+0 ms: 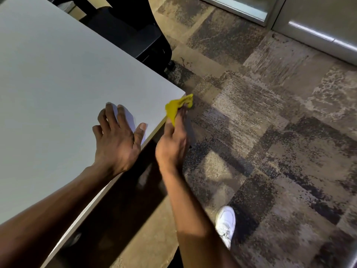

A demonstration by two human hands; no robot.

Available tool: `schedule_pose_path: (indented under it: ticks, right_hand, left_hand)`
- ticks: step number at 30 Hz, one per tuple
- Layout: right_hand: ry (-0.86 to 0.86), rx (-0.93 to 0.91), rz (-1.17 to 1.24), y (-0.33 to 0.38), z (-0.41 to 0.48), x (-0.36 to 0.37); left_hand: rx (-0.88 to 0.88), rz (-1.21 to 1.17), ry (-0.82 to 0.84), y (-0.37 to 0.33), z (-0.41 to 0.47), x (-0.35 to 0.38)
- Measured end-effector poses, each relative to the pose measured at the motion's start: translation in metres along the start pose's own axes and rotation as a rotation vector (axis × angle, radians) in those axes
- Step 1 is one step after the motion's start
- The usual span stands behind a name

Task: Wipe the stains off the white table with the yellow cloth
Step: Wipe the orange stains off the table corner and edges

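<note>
Yellow cloth (178,106) bunched at white table (58,84) corner edge, pinched in right hand (172,146) fingers just off the rim. Left hand (117,142) flat on tabletop, fingers spread, holding nothing. Patchy grey-brown carpet (270,132) below; white shoe (225,223) near.

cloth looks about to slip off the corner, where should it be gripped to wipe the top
Grip the bunched middle of the cloth, coming from above over the table. Now the right hand pinches it off the edge near the corner, with a loose tail sticking out past the fingers. A gathered wad under flat fingers would likely press better. The left hand rests spread on top.
</note>
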State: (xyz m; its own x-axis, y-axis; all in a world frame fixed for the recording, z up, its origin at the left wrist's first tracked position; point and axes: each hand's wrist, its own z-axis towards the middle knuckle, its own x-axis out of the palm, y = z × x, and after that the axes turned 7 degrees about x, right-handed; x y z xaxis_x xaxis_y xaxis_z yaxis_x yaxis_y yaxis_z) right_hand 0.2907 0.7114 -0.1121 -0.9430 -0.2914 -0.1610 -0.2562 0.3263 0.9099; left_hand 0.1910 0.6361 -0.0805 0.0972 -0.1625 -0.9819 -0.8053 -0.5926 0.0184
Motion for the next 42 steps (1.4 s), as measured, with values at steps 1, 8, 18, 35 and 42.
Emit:
schedule_pose_path:
  ticks: [1, 8, 18, 35, 42]
  right_hand:
    - [-0.031, -0.012, -0.007, 0.006, 0.015, -0.002]
    - [0.009, -0.029, -0.011, -0.008, -0.021, 0.006]
    - [-0.035, -0.011, -0.021, 0.007, 0.020, -0.003]
    - [-0.064, -0.079, -0.078, 0.008, 0.011, -0.001]
    - [-0.013, -0.113, -0.101, -0.009, -0.034, 0.006]
  left_hand:
    - [-0.001, -0.001, -0.002, 0.000, 0.000, 0.000]
    - [-0.011, -0.007, 0.001, -0.003, -0.001, -0.001]
    - [-0.007, -0.012, 0.012, -0.002, -0.001, -0.003]
    - [-0.004, -0.010, 0.045, -0.004, -0.001, -0.010]
    - [-0.024, -0.032, 0.039, -0.007, -0.001, -0.008]
